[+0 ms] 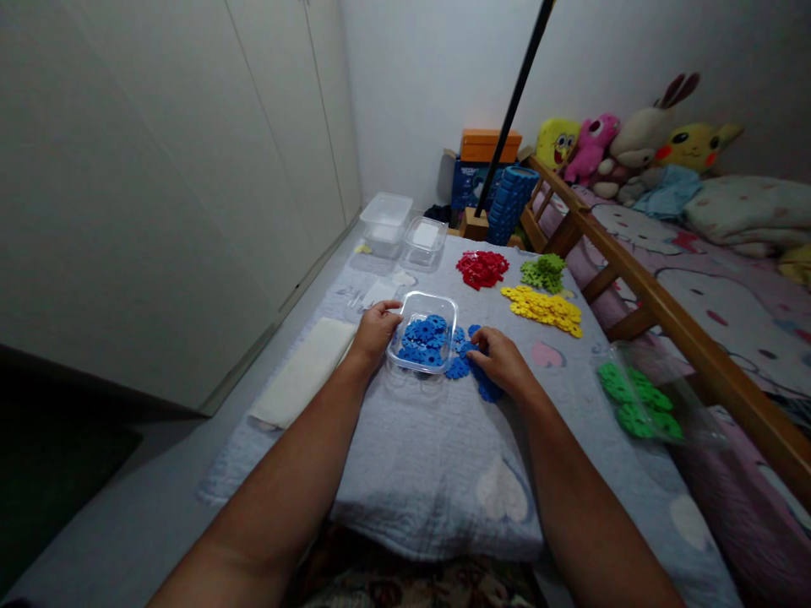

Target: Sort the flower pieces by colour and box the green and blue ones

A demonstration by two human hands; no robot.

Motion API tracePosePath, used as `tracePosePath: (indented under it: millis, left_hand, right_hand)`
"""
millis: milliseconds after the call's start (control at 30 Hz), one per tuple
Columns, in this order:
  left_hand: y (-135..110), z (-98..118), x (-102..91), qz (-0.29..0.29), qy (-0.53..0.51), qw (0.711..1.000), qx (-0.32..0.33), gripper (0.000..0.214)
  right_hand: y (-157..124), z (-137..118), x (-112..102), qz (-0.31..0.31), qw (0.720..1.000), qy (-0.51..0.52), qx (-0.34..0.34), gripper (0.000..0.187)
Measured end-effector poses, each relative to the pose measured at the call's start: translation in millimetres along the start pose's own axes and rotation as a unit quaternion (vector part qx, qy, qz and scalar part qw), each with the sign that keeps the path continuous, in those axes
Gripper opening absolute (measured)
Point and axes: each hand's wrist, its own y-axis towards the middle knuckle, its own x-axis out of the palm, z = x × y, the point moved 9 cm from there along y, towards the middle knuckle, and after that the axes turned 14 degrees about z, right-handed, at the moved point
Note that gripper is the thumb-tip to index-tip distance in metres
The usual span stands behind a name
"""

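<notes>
A clear plastic container [449, 304] stands on the cloth-covered table, with several blue snowflake discs [423, 338] inside it. My left hand [378, 329] grips the container's left rim between thumb and fingers. To the right of the container, more blue snowflake discs [457, 367] lie on the cloth. My right hand [498, 359] is over them, its thumb and fingers closed on blue discs. Part of that pile is hidden under the hand.
Red discs [482, 268], light green discs [543, 272] and yellow discs [543, 311] lie in piles at the back right. A clear container with green discs [637, 401] sits at the right edge. Empty containers [386, 221] stand at the back left. A folded cream cloth [304, 371] lies left. A wooden bed rail [665, 312] borders the right.
</notes>
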Motion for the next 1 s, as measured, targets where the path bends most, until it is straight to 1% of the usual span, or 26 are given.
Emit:
tracePosePath:
  millis: [100, 200, 333, 500, 667, 733, 867, 933, 1000]
  left_hand:
    - [-0.1, -0.7, 0.2, 0.000, -0.005, 1.000, -0.006, 0.041]
    - [0.0, -1.5, 0.6, -0.001, -0.010, 1.000, -0.009, 0.041]
    - [1.3, -2.4, 0.6, 0.001, -0.007, 1.000, -0.006, 0.039]
    - [2.2, -2.9, 1.0, 0.002, -0.012, 1.000, -0.010, 0.039]
    - [0.9, -2.1, 1.1, 0.005, -0.018, 1.000, -0.017, 0.039]
    - [0.6, -2.3, 1.2, 0.005, -0.020, 1.000, -0.020, 0.038]
    - [0.6, -2.7, 1.5, 0.002, -0.020, 1.000, -0.019, 0.038]
    - [0.8, -2.6, 1.1, 0.003, -0.016, 1.000, -0.015, 0.038]
    - [0.8, -2.4, 0.8, 0.002, -0.013, 1.000, -0.013, 0.039]
  right_hand:
    - [-0.1, 4.4, -1.0, 0.013, 0.998, 0.050, 0.031, 0.014]
    - [0.1, 8.3, 2.0, 0.013, 0.993, 0.098, 0.060, 0.010]
    - [1.7, 6.1, 3.2, 0.015, 0.986, 0.154, 0.069, 0.008]
    - [2.6, -0.2, -2.8, 0.026, 0.978, 0.194, 0.069, 0.013]
    - [1.7, -6.1, -3.9, -0.006, 0.965, 0.244, 0.098, 0.021]
    - [4.2, -8.8, -7.8, 0.002, 0.964, 0.246, 0.099, 0.023]
    - [13.6, -19.5, -18.7, 0.057, 0.957, 0.270, 0.092, 0.028]
    - [17.9, -30.4, -18.0, 0.063, 0.950, 0.294, 0.087, 0.028]
    - [21.4, -44.5, -13.1, 0.054, 0.946, 0.311, 0.077, 0.027]
